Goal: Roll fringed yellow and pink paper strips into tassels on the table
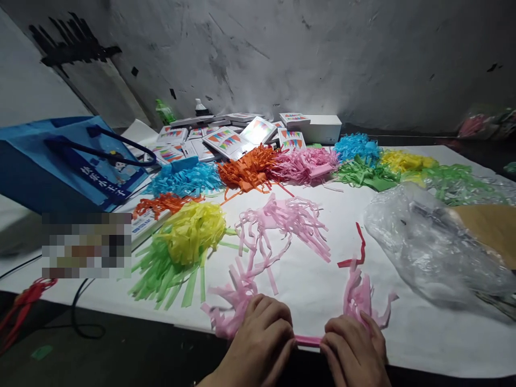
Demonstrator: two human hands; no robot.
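At the near edge of the white table (314,279), my left hand (260,341) and my right hand (355,352) pinch the two ends of a folded pink paper strip (308,340). Its cut fringes stick up beside each hand, pale pink at the left (231,309) and deeper pink at the right (360,295). A loose red paper sliver (357,252) lies just beyond the right hand. A pile of pink fringed paper (286,220) sits further in, at the table's middle.
Yellow and green fringe piles (181,247) lie at the left. A row of blue, orange, pink, green and yellow piles (282,164) runs along the back, before stacked paper packs (229,140). A blue bag (68,161) stands far left, a crumpled clear plastic bag (427,242) at the right.
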